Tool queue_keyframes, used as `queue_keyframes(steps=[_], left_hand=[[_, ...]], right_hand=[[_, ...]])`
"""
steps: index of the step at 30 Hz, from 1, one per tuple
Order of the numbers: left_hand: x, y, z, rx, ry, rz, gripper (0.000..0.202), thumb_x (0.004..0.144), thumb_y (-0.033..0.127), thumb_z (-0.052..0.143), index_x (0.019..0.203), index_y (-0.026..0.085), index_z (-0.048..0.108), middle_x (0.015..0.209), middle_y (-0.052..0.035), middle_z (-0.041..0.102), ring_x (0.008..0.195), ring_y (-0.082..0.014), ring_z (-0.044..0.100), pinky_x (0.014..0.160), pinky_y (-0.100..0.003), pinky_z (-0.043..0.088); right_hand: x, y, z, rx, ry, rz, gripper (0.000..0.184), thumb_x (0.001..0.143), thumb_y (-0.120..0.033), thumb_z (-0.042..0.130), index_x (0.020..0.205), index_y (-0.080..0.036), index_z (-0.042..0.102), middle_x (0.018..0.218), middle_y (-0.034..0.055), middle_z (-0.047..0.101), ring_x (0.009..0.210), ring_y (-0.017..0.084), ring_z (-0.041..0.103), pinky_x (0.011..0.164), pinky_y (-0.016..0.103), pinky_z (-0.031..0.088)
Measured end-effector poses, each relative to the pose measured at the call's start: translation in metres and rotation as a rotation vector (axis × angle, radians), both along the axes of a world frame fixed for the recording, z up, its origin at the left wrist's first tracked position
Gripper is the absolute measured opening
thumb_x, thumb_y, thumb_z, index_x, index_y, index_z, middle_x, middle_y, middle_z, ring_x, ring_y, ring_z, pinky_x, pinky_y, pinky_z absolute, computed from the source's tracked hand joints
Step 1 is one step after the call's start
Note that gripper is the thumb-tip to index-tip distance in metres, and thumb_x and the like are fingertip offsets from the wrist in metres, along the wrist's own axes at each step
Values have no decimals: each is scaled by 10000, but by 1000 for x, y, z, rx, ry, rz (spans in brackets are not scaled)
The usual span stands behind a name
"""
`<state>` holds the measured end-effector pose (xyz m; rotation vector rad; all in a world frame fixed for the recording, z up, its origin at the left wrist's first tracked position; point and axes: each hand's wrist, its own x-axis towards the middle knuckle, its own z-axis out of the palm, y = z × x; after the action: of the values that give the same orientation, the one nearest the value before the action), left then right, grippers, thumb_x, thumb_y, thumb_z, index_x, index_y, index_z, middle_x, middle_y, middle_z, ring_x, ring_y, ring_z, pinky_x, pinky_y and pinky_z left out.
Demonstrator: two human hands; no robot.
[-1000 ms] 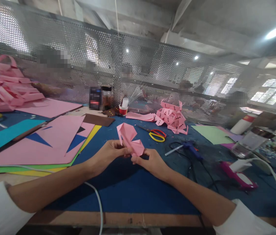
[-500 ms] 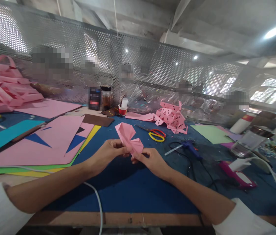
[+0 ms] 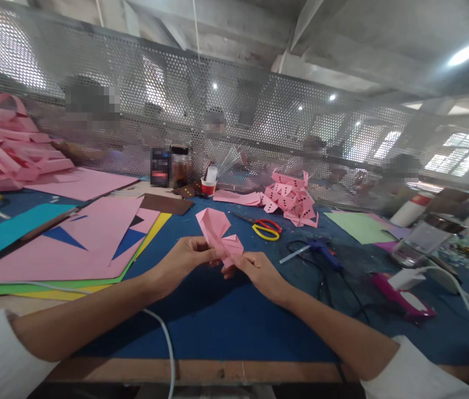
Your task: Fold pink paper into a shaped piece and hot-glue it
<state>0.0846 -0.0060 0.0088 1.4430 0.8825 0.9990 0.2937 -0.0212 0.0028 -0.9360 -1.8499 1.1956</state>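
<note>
A folded pink paper piece (image 3: 214, 224), shaped like a bow, is held up over the blue table mat (image 3: 217, 327). My left hand (image 3: 190, 257) pinches it at its lower left, thumb across the folds. At its lower right edge, my right hand (image 3: 257, 271) grips the paper between thumb and fingers. Some fingertips are hidden behind the paper. Beyond the hands lie scissors (image 3: 268, 229) with red and yellow handles. To the right rests a blue glue gun (image 3: 325, 252) with a clear glue stick in it.
Pink sheets (image 3: 105, 244) with cut-outs lie at left over coloured paper. Pink strips (image 3: 14, 144) are heaped far left, and dotted pink pieces (image 3: 290, 197) pile up at the back. A glass jar (image 3: 425, 238) and a magenta power strip (image 3: 404, 299) stand right. A white cable (image 3: 163, 327) crosses the front edge.
My right hand's fingers have shifted slightly at the lower right of the paper. The paper and my left hand stay almost still.
</note>
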Motion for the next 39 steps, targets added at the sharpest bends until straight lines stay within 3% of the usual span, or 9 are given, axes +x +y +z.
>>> queue_keyframes(steps=[5,13,20,26,33,39], left_hand=[[1,0,0,-9,-2,-13,269,773,401,780,730,144,715,677,-1,642,668,-125,530,669,-242,422],[2,0,-5,21,89,-107,250,810,390,738,876,150,737,786,-18,699,725,-140,566,685,-242,429],[2,-1,-3,8,121,-55,224,772,375,746,771,152,726,697,-5,684,677,-143,573,656,-244,440],[3,-1,-2,-7,142,-55,253,742,390,765,803,146,746,706,-12,697,673,-146,585,653,-243,455],[2,1,-6,-31,134,-78,292,703,419,790,804,147,753,711,-25,717,660,-151,596,634,-244,459],[0,3,-5,-5,151,-64,285,725,424,774,776,145,742,698,-27,700,663,-158,594,644,-253,444]], right_hand=[[0,-1,-3,79,-88,-12,378,927,-466,618,940,-123,778,877,83,780,830,220,733,781,283,538],[-1,-1,0,133,-129,-23,308,960,-378,585,1012,-140,774,875,57,769,816,191,715,766,254,520],[-2,-4,3,127,-155,6,258,929,-324,622,1052,-148,765,934,46,771,854,195,703,763,247,505],[-2,-7,6,139,-220,-39,220,904,-305,633,915,-129,766,845,47,755,784,189,677,709,247,474],[-1,-6,4,149,-193,6,199,901,-274,627,832,-136,752,815,35,746,773,173,671,712,233,463],[-1,-2,1,127,-191,3,232,919,-322,620,937,-145,769,880,48,769,826,201,700,741,252,488]])
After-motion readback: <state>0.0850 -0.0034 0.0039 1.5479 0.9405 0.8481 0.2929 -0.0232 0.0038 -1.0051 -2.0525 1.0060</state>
